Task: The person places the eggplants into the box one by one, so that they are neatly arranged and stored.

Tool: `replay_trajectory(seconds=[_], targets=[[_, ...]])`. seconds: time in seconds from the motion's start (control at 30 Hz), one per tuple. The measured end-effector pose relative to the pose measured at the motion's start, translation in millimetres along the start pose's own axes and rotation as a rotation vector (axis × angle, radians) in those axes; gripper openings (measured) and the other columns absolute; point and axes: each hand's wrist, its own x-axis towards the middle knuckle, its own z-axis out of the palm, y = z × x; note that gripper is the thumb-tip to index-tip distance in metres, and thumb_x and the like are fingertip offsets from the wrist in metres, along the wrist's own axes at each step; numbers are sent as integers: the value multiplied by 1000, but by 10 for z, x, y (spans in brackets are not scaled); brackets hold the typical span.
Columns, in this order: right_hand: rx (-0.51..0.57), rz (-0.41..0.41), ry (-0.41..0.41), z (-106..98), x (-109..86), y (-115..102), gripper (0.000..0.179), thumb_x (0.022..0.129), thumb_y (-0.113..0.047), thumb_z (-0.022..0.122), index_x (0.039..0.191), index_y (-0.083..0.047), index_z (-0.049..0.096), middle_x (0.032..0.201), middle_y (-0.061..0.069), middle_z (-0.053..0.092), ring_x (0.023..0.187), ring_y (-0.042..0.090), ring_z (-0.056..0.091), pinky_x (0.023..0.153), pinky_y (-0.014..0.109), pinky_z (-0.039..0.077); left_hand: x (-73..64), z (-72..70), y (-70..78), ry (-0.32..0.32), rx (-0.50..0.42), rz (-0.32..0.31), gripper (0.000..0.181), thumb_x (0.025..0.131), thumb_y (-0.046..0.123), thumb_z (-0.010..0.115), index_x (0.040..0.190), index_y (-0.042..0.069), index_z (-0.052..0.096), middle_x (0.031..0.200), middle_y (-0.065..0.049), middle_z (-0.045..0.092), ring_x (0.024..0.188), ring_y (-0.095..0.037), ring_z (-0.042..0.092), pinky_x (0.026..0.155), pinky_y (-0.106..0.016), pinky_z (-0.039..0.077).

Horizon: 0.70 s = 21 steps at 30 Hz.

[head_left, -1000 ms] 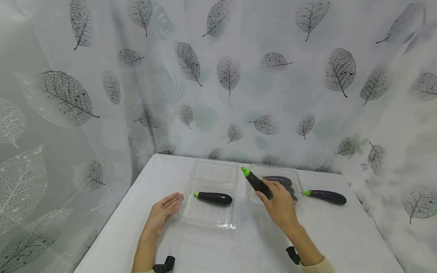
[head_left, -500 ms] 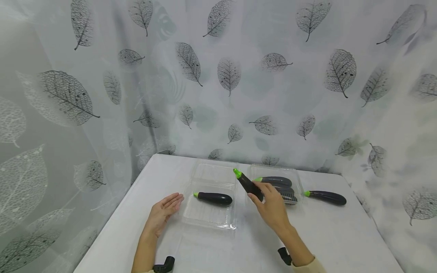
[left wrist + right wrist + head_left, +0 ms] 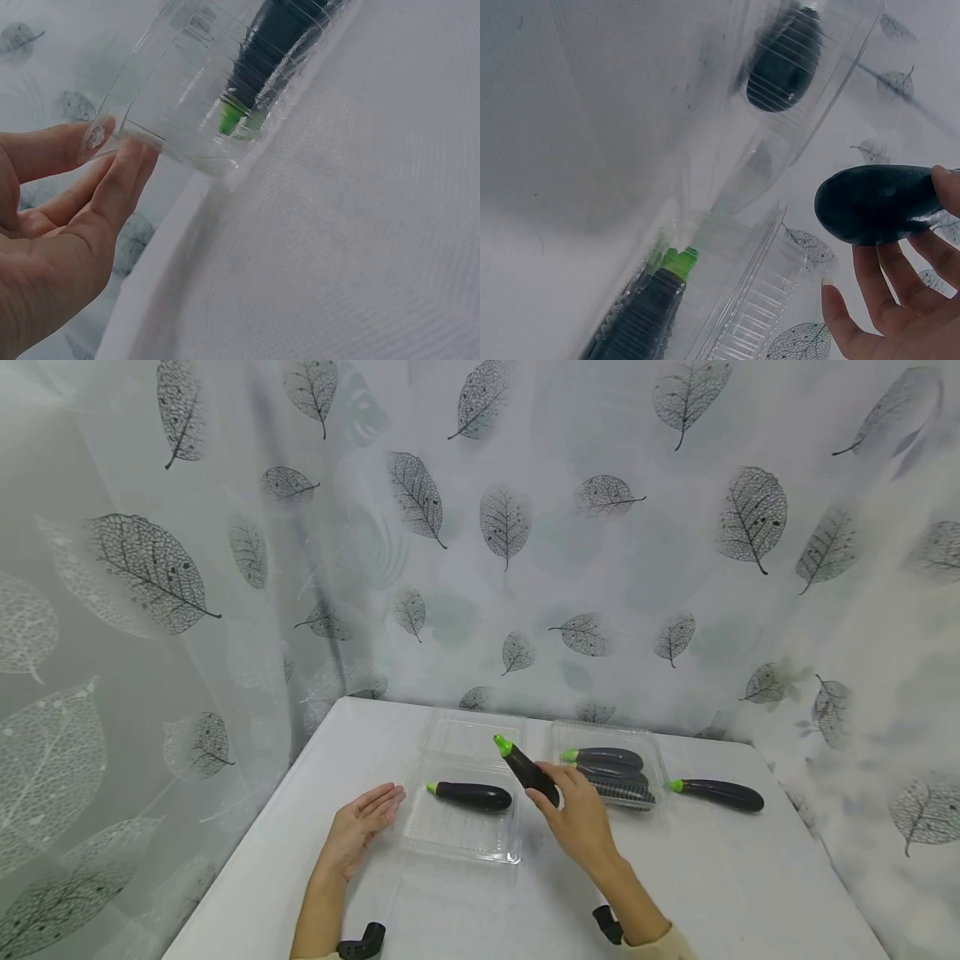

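My right hand (image 3: 576, 817) grips a dark eggplant (image 3: 525, 768) near its thick end, green stem up and to the left. It is held above the table, between two clear plastic containers. In the right wrist view, thumb and fingers hold this eggplant (image 3: 877, 204). One eggplant (image 3: 474, 796) lies in the left clear container (image 3: 459, 843), whose lid is folded open behind it. My left hand (image 3: 360, 827) is at that container's left side, fingers mostly straight. In the left wrist view, the fingers (image 3: 124, 176) touch the container's rim (image 3: 142, 135).
A second clear container (image 3: 558, 739) at the back right holds several eggplants. Another eggplant (image 3: 720, 793) lies on the white tablecloth (image 3: 757, 877) to its right. Behind the table hangs a leaf-patterned curtain (image 3: 465, 560).
My right hand has carried the eggplant leftward, from over the right container toward the left one. More of the eggplants in the right container now show. My left hand has stayed in place.
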Motion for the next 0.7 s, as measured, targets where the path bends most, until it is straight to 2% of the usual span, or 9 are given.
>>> replay_trajectory(seconds=[0.3,0.5,0.7], targets=[[11,-46,13,116,10,-58,46,92,-33,82,133,-15,70,121,5,70,109,26,70,86,48,60,-6,9,9,-21,16,14,57,97,-14,61,151,-12,41,153,-32,46,139,-31,55,104,-26,54],[29,-48,1,170,24,-113,47,92,-32,82,133,-14,70,119,6,71,106,25,70,84,46,60,-3,-2,-3,-6,11,10,57,97,-12,63,150,-11,44,152,-30,50,137,-31,57,104,-29,54],[46,-54,-17,231,31,-177,46,92,-31,82,134,-14,70,120,6,71,109,26,70,87,46,60,0,-14,-5,-1,-6,1,56,97,-12,63,150,-10,44,152,-29,50,137,-30,57,103,-27,55]])
